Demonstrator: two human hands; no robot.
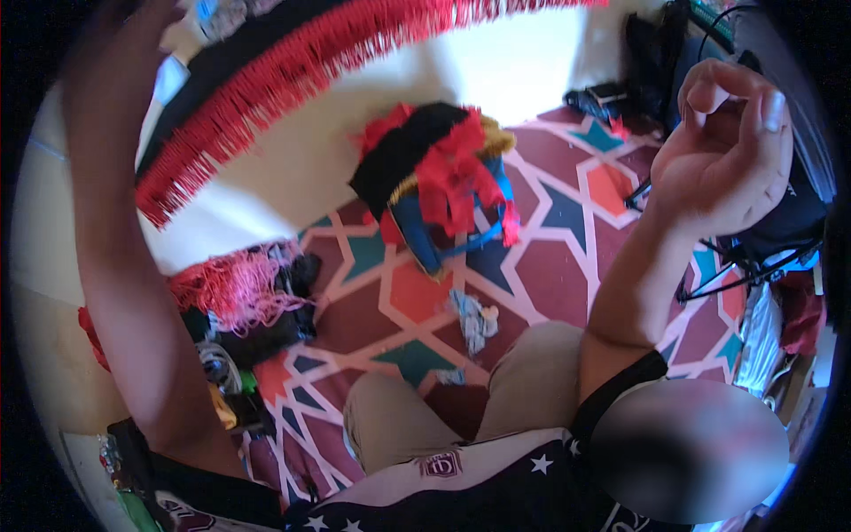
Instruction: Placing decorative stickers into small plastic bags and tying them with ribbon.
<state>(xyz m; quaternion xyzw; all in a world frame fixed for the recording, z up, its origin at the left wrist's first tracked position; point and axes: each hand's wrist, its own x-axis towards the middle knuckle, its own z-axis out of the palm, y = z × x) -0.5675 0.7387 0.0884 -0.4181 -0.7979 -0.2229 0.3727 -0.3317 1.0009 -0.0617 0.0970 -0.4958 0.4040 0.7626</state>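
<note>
A black cloth (266, 50) with a long red fringe (286, 106) stretches in a curve across the upper left. My left hand (143, 23) is raised at the top left edge, dark, blurred and partly cut off, close to this cloth; its fingers cannot be made out. On the other side, my right hand (728, 146) is lifted in the air with the palm side showing. Its fingers curl in towards the thumb, well apart from the fringe. Whether anything thin is pinched there cannot be told.
A heap of red, black and blue cloth (452, 179) lies on the patterned floor covering (545, 279). Pink-red cords (239, 286) are tangled at left, above a grey coil (219, 366). Crumpled pale material (475, 319) lies before my knees. A thin-legged black frame (725, 272) stands right.
</note>
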